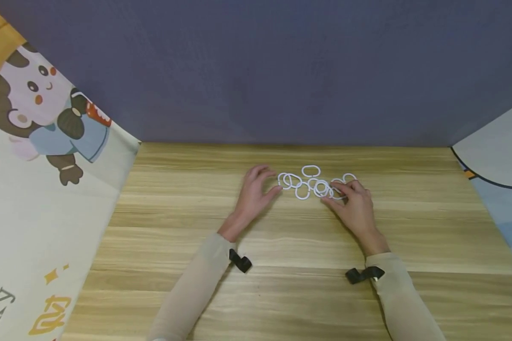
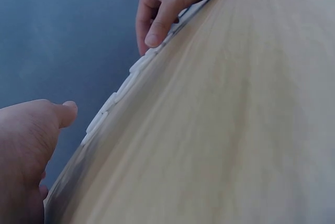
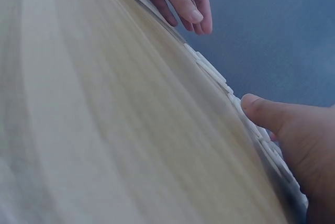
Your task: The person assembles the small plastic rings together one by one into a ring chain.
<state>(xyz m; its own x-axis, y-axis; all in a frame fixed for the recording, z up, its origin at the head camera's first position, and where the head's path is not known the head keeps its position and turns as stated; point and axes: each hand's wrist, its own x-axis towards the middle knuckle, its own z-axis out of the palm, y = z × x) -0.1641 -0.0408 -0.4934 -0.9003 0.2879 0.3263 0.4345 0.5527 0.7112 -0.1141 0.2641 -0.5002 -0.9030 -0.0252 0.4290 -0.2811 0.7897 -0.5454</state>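
Observation:
Several white oval plastic links (image 1: 311, 171) lie in a loose cluster on the wooden table, many of them overlapping. My left hand (image 1: 256, 187) is at the cluster's left end, thumb and fingers apart, with nothing between them. On the other side my right hand (image 1: 355, 203) reaches over the right part of the pile. Its thumb and fingertips are spread around some links and appear to touch them. From the left wrist, the white links (image 2: 118, 96) form a low row between both hands. The right wrist view shows the right thumb (image 3: 264, 111) stretched out above the links.
The wood-grain table (image 1: 290, 293) stretches toward me in front of the links. A dark blue wall panel (image 1: 281, 71) rises behind its far edge. Printed panels stand on both sides, the left one with a cartoon figure (image 1: 38, 94). Black straps (image 1: 240, 260) sit at both wrists.

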